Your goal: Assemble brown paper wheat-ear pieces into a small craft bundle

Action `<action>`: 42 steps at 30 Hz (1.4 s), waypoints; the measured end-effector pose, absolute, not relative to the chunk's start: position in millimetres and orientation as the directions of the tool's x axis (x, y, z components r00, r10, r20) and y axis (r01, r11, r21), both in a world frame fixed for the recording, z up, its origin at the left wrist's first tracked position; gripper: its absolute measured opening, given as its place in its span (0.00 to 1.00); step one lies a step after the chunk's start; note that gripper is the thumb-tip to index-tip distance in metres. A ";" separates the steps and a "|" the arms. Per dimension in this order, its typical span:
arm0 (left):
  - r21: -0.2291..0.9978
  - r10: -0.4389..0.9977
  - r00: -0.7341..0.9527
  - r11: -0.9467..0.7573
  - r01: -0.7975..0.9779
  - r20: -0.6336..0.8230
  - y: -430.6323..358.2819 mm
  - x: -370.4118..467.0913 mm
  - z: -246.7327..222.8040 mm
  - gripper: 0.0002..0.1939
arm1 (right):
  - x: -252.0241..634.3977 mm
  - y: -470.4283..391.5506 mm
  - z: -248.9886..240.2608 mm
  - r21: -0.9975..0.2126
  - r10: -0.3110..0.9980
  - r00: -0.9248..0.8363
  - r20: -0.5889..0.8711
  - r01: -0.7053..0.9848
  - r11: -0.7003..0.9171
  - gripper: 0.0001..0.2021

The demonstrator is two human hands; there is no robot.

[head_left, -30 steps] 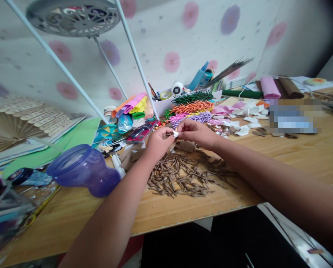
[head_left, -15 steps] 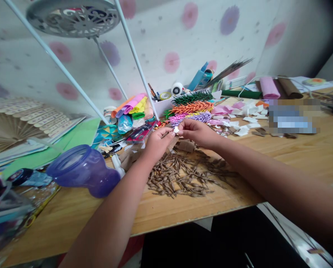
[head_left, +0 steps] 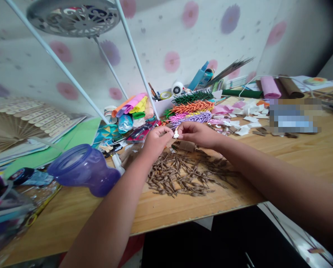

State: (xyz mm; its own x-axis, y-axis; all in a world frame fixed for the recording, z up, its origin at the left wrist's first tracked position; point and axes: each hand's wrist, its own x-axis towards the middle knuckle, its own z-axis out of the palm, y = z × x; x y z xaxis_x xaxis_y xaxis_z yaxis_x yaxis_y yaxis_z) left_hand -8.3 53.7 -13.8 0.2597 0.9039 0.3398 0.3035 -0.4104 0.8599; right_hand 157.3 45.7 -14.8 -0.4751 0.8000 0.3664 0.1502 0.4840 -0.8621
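Observation:
My right hand [head_left: 197, 134] pinches a small crumpled white piece of paper [head_left: 175, 133] between thumb and fingertips. Just left of it, my left hand [head_left: 157, 142] has thumb and fingertips drawn together, a narrow gap away from the white piece. Whatever is between those left fingers is too small to make out. Below both hands lies a loose pile of brown twisted paper pieces [head_left: 180, 178], thick in the middle with thin pointed ends. A brown paper piece [head_left: 186, 146] rests behind the pile, under my right hand.
A purple translucent jar [head_left: 85, 169] stands by my left forearm. Behind my hands lie orange, green and purple bristly strands [head_left: 193, 107], rolled coloured paper [head_left: 134, 105] and paper scraps [head_left: 249, 119]. A white metal stand [head_left: 135, 59] rises at the back left, near a folding fan [head_left: 18, 126].
My left fingertips have moved slightly left, away from the white piece. My right hand keeps hold of it, and more of it shows.

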 end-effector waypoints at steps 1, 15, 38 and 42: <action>0.854 0.900 0.261 -0.420 0.306 0.349 53.7 -8.4 -13.5 0.06 | 157.2 44.4 -13.6 -0.865 0.802 -0.471 0.368 0.143 0.481 0.02; 0.865 0.897 0.304 -0.408 0.292 0.320 51.3 -8.5 -10.8 0.07 | 157.6 46.7 -15.1 -0.844 0.788 -0.494 0.367 0.178 0.505 0.02; 0.896 0.908 0.174 -0.410 0.169 0.382 51.8 -3.0 -15.8 0.07 | 153.6 45.7 -16.9 -0.874 0.827 -0.388 0.408 0.096 0.476 0.09; 0.870 0.888 0.219 -0.447 0.206 0.405 53.8 -4.8 -19.7 0.08 | 152.5 45.9 -17.2 -0.870 0.832 -0.384 0.401 0.125 0.477 0.08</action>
State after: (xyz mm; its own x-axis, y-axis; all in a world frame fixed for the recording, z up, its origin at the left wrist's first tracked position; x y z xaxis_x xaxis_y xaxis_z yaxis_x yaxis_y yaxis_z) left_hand -4.8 53.8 -19.7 0.2185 0.8879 0.4048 0.2059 -0.4474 0.8703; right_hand 152.5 45.9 -17.2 -0.3842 0.8316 0.4010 0.1245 0.4770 -0.8700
